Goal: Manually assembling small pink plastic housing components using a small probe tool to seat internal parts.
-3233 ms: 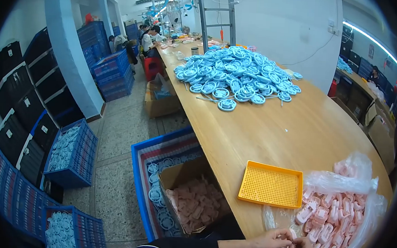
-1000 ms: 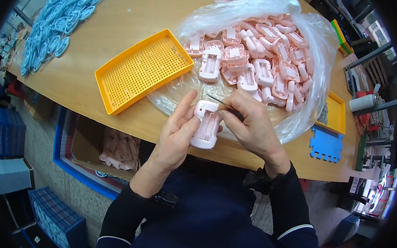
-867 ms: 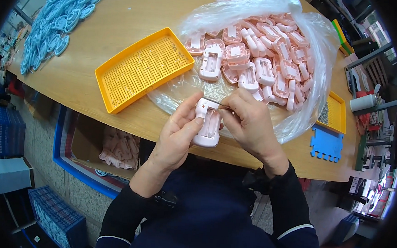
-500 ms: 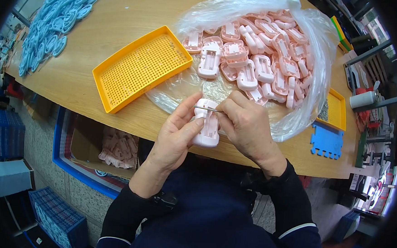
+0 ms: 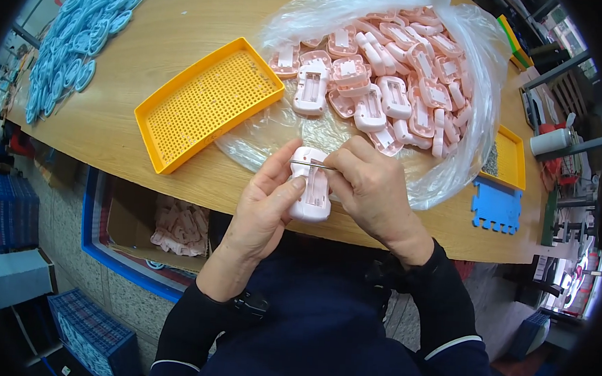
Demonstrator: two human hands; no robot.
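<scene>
Over the table's near edge, my left hand (image 5: pixel 262 206) grips a pale pink plastic housing (image 5: pixel 312 207) by its left side, thumb on its face. The housing has a long open battery compartment turned up toward me. My right hand (image 5: pixel 373 189) pinches a slim metal tool (image 5: pixel 311 164), which lies crosswise over the upper end of that compartment. Whether the tool is a pin or tweezers I cannot tell, as my fingers cover its other end. Beyond my hands, several similar pink housings (image 5: pixel 370 109) are heaped on a clear plastic bag (image 5: pixel 484 68).
A yellow perforated tray (image 5: pixel 209 106) stands left of the heap. Light blue looped parts (image 5: pixel 83 37) pile up at the far left. At right are a smaller yellow tray (image 5: pixel 513 156) and a blue foam mat (image 5: pixel 496 207). Below the table edge, a cardboard box (image 5: pixel 130 219) contains pink parts.
The view has shifted slightly, so the tabletop things appear a little farther left. Both hands keep nearly the same hold on the housing and the metal tool.
</scene>
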